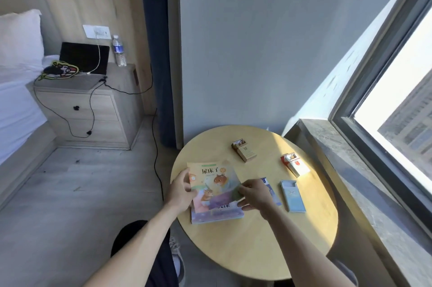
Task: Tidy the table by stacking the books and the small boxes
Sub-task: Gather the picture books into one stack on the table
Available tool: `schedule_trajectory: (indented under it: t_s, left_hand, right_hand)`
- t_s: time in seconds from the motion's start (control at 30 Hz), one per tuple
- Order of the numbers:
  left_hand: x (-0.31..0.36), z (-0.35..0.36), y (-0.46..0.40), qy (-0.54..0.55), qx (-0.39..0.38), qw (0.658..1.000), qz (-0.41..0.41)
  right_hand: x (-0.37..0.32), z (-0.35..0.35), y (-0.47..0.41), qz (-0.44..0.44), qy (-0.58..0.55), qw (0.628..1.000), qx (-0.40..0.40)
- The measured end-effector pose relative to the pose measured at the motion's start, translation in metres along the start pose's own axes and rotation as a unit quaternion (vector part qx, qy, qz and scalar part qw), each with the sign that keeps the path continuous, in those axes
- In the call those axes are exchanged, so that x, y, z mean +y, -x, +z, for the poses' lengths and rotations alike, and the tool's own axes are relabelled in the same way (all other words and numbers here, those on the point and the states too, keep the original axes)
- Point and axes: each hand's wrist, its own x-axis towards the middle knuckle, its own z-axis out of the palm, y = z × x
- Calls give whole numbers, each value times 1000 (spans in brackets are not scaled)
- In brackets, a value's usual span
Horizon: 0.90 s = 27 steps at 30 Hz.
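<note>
Both hands meet over the near left part of the round wooden counter, gripping one picture book between them. The left hand clasps the book's left edge, its fingers curled narrow around the cover with the thumb on top. The right hand pinches the book's right edge, its fingers closed on the cover. The book, with an orange top and cartoon animals on the front, sits tilted, its near part lying over a stack of books whose pale purple cover shows just below both sets of fingers. Just right of the right hand's fingers a blue-edged book or box pokes out, mostly hidden by the hand, so which it is cannot be told. Further right lies a light blue box, flat with its lid open. Beyond the fingers, toward the wall, a brown box rests open, and to its right, well apart, a red and white box lies in the sunlight near the counter's window side.
</note>
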Motion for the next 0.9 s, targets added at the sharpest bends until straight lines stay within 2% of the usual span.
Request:
schedule_trajectory:
  t_s: [0.13, 0.43, 0.77, 0.9]
  left_hand:
    - [-11, 6, -1, -90, 21, 996, -2]
    - [-13, 4, -2, -153, 37, 987, -27]
    - [-2, 11, 1, -267, 15, 961, -62]
    - [2, 16, -2, -248, 20, 964, -94]
  right_hand:
    - [3, 5, -5, 35, 148, 988, -16]
    - [5, 5, -21, 62, 323, 943, -52]
    - [5, 25, -35, 14, 374, 927, 31]
    - [10, 33, -33, -1, 380, 924, 45]
